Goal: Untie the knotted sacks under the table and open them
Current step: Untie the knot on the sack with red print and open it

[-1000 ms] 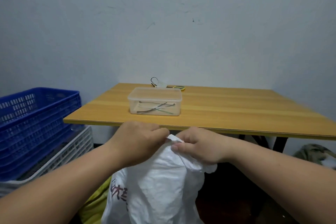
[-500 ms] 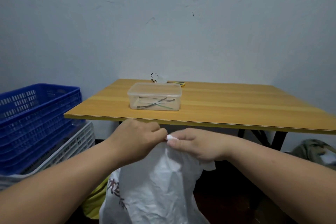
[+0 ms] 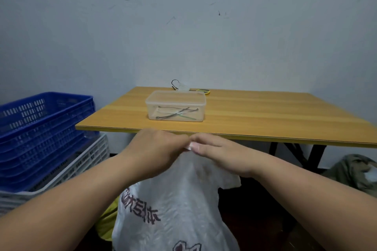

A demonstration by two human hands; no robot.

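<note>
A white plastic sack with dark red printed characters hangs in front of me, below the front edge of the wooden table. My left hand and my right hand meet at its top. Both pinch the knotted neck between fingertips and thumbs. The knot itself is almost wholly hidden by my fingers; only a white sliver shows between them. A yellow sack peeks out low, behind the white one on its left.
A clear lidded box holding cable ties sits on the table, with small items behind it by the wall. Blue crates stacked on a white crate stand at the left. An olive cloth bundle lies on the floor at right.
The view has tilted down slightly. My two hands have closed tighter together on the sack's neck, and the white tip that stuck out between them is now nearly covered.
</note>
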